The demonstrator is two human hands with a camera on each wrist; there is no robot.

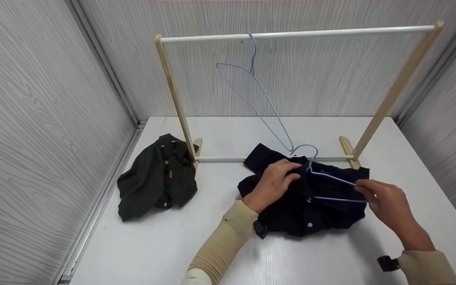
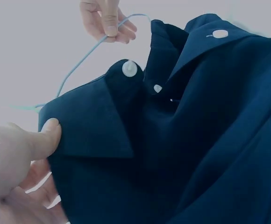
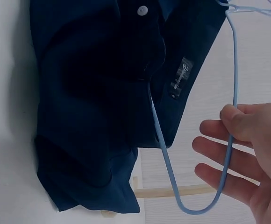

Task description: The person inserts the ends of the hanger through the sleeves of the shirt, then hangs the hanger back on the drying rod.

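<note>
Head — white table point(image 1: 149, 249), grained walls point(image 1: 46, 99)

Shirt, navy point(image 1: 291, 209), one: collared, white buttons, printed label inside the neck; rumpled, open at the collar, set right of centre on the worktop point(image 1: 216, 182), well in from its right edge
Hanger, pale blue wire point(image 3: 235, 60), one: rounded end, hook pointing toward the worktop's far edge; lower bar running into the shirt's neck opening, near end outside the cloth
</note>
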